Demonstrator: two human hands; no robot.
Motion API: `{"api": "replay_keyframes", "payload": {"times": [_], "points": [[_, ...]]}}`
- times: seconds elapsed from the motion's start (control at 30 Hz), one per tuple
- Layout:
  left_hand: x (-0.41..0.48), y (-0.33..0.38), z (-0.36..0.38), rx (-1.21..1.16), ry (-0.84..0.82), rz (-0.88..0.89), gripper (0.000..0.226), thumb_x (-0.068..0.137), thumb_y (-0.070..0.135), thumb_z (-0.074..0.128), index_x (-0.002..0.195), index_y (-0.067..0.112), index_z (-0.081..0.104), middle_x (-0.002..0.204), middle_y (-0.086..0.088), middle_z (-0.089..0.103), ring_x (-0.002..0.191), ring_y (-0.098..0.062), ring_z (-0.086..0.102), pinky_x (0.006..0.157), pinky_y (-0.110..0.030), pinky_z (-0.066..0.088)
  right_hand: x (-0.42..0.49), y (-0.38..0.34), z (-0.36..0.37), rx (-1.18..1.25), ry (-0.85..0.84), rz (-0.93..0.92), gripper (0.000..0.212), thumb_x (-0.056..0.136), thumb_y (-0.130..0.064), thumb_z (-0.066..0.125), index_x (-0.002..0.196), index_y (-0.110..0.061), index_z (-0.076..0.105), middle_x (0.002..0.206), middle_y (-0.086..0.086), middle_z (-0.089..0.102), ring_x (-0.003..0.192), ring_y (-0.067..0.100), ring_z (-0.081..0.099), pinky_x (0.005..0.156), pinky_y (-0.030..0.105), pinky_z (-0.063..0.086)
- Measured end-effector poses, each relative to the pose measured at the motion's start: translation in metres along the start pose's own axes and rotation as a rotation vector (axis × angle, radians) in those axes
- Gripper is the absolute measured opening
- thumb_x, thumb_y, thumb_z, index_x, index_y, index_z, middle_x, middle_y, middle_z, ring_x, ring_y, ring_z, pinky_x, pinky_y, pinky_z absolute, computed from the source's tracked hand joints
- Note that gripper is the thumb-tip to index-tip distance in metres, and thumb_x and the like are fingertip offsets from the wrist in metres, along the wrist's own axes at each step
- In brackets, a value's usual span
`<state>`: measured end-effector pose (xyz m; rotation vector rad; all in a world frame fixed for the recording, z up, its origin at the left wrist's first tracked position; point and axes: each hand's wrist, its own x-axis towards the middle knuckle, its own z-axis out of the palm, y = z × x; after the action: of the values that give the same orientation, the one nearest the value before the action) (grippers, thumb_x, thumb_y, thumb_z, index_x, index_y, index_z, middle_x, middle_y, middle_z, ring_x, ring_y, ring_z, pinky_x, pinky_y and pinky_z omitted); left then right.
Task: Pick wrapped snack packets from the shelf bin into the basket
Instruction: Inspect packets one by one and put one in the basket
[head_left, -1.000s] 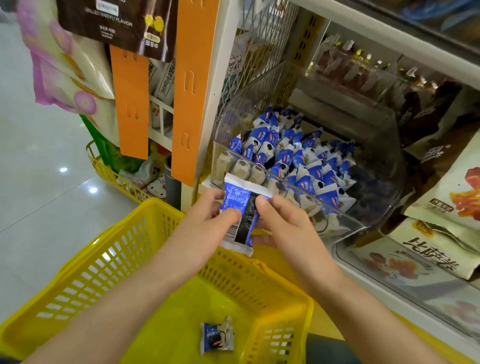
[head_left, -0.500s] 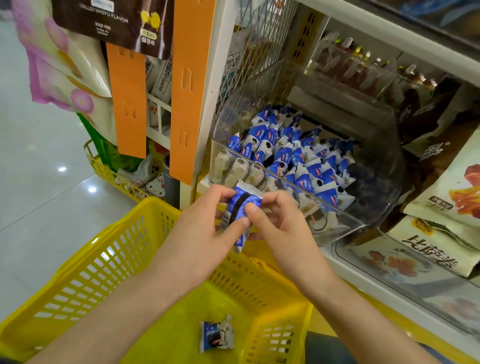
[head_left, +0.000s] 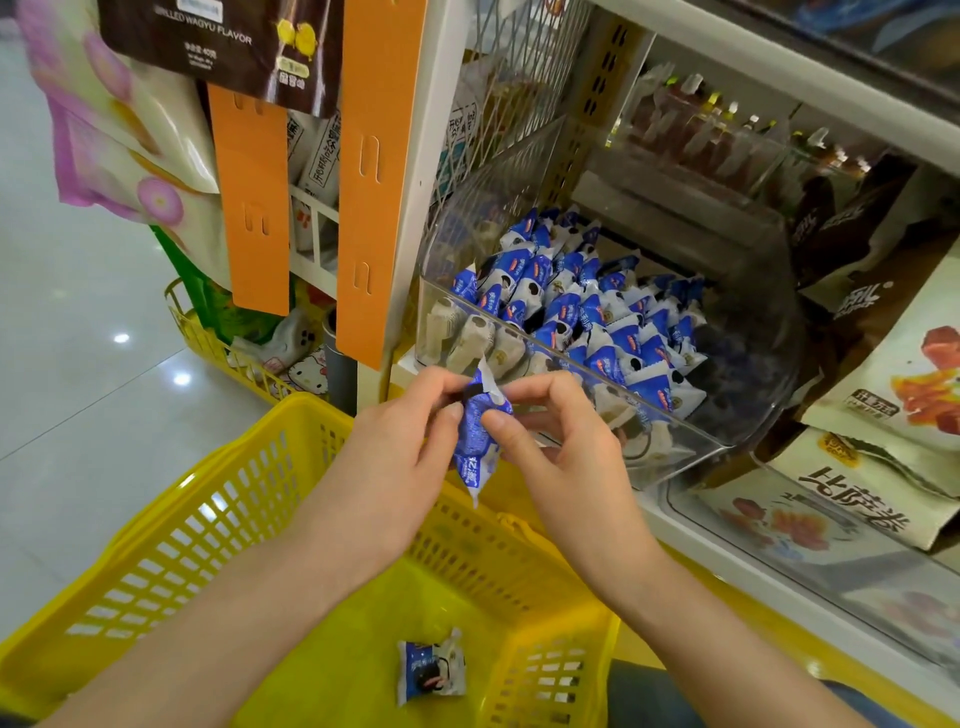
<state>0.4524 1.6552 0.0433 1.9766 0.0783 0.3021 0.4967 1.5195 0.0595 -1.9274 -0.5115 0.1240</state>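
A dark bag (head_left: 223, 47) reads "GRILLED WAGYU FLAVOR". Left hand (head_left: 395, 457) and right hand (head_left: 561, 467) share a pinching grip on the blue packet (head_left: 475, 436) above the yellow basket (head_left: 208, 545) — flat a second ago, now edge-on.

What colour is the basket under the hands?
Bright yellow, with slotted sides; the basket shows in the head view, the only one here.

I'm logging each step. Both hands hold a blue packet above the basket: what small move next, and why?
Probably release the held packet into the basket: the left hand and right hand pinch it above the basket's far side, where a loose packet already lies.
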Motion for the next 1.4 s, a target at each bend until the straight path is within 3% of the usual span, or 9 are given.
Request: {"api": "replay_keyframes", "payload": {"times": [0.13, 0.3, 0.53, 0.63, 0.7, 0.73, 0.9, 1.17, 1.4], "points": [[-0.002, -0.002, 0.002, 0.121, 0.09, 0.054, 0.02, 0.096, 0.016, 0.043, 0.107, 0.022, 0.058, 0.066, 0.015, 0.056, 0.067, 0.007, 0.057, 0.053, -0.008, 0.041, 0.0, -0.001, 0.003, 0.026, -0.114, 0.071, 0.034, 0.079, -0.03, 0.068, 0.107, -0.036, 0.05, 0.105, -0.026, 0.059, 0.092, -0.007, 0.062, 0.072, 0.014, 0.052], [0.001, -0.001, -0.001, 0.107, 0.086, 0.023, 0.02, 0.095, 0.02, 0.044, 0.102, 0.03, 0.06, 0.071, 0.016, 0.061, 0.07, 0.005, 0.06, 0.055, -0.009, 0.044, 0.002, -0.004, 0.003, 0.058, -0.147, 0.105, 0.042, 0.082, -0.023, 0.067, 0.12, -0.026, 0.049, 0.115, -0.015, 0.061, 0.096, -0.001, 0.063, 0.083, 0.023, 0.054], [0.008, 0.004, -0.004, -0.173, -0.001, -0.103, 0.028, 0.095, 0.021, 0.045, 0.09, 0.042, 0.061, 0.08, 0.014, 0.069, 0.072, -0.003, 0.067, 0.057, -0.02, 0.054, 0.006, -0.004, -0.004, 0.068, -0.16, 0.123, 0.048, 0.082, -0.029, 0.064, 0.125, -0.026, 0.043, 0.114, -0.013, 0.062, 0.099, 0.0, 0.061, 0.09, 0.029, 0.052], [0.008, 0.011, -0.001, -0.454, -0.112, -0.246, 0.03, 0.091, 0.027, 0.05, 0.08, 0.048, 0.068, 0.078, 0.021, 0.07, 0.074, 0.004, 0.066, 0.056, -0.014, 0.05, 0.007, -0.002, -0.004, 0.028, -0.069, 0.127, 0.057, 0.073, -0.036, 0.071, 0.121, -0.031, 0.042, 0.11, -0.016, 0.057, 0.092, -0.001, 0.058, 0.084, 0.023, 0.052], [0.005, 0.015, 0.001, -0.572, -0.272, -0.34, 0.018, 0.079, 0.046, 0.056, 0.094, 0.045, 0.065, 0.087, 0.021, 0.071, 0.081, 0.005, 0.066, 0.061, -0.015, 0.051, 0.007, -0.002, -0.005, -0.006, -0.051, 0.127, 0.063, 0.068, -0.036, 0.074, 0.12, -0.031, 0.04, 0.107, -0.017, 0.055, 0.089, -0.005, 0.056, 0.076, 0.015, 0.051], [0.004, 0.014, 0.003, -0.585, -0.326, -0.356, 0.029, 0.075, 0.051, 0.06, 0.103, 0.041, 0.062, 0.093, 0.018, 0.071, 0.086, 0.002, 0.066, 0.068, -0.019, 0.053, 0.007, -0.002, -0.005, -0.034, -0.061, 0.119, 0.065, 0.067, -0.033, 0.074, 0.122, -0.031, 0.04, 0.107, -0.017, 0.054, 0.089, -0.007, 0.055, 0.075, 0.013, 0.05], [0.007, 0.017, 0.005, -0.551, -0.155, -0.408, 0.026, 0.086, 0.018, 0.06, 0.109, 0.03, 0.059, 0.098, 0.007, 0.072, 0.091, -0.009, 0.068, 0.087, -0.037, 0.053, 0.011, -0.009, -0.01, -0.127, -0.15, 0.074, 0.077, 0.063, -0.023, 0.08, 0.129, -0.027, 0.04, 0.11, -0.017, 0.053, 0.087, -0.008, 0.054, 0.071, 0.011, 0.048], [0.017, 0.022, -0.009, -0.586, -0.098, -0.365, 0.024, 0.088, 0.021, 0.058, 0.112, 0.022, 0.059, 0.094, 0.008, 0.072, 0.072, 0.004, 0.066, 0.052, -0.011, 0.048, 0.024, -0.024, -0.032, 0.281, -0.067, 0.107, 0.012, 0.085, -0.005, 0.058, 0.094, -0.013, 0.061, 0.069, -0.001, 0.065, 0.054, 0.007, 0.061, 0.051, 0.017, 0.051], [0.024, 0.02, -0.014, -0.542, -0.062, -0.356, 0.019, 0.085, 0.032, 0.057, 0.103, 0.026, 0.058, 0.097, 0.009, 0.069, 0.066, 0.013, 0.06, 0.048, -0.004, 0.04, 0.076, -0.018, -0.056, -0.084, 0.207, -0.029, 0.015, 0.092, -0.014, 0.054, 0.087, -0.027, 0.059, 0.082, -0.003, 0.068, 0.075, 0.007, 0.065, 0.062, 0.015, 0.052]]}}
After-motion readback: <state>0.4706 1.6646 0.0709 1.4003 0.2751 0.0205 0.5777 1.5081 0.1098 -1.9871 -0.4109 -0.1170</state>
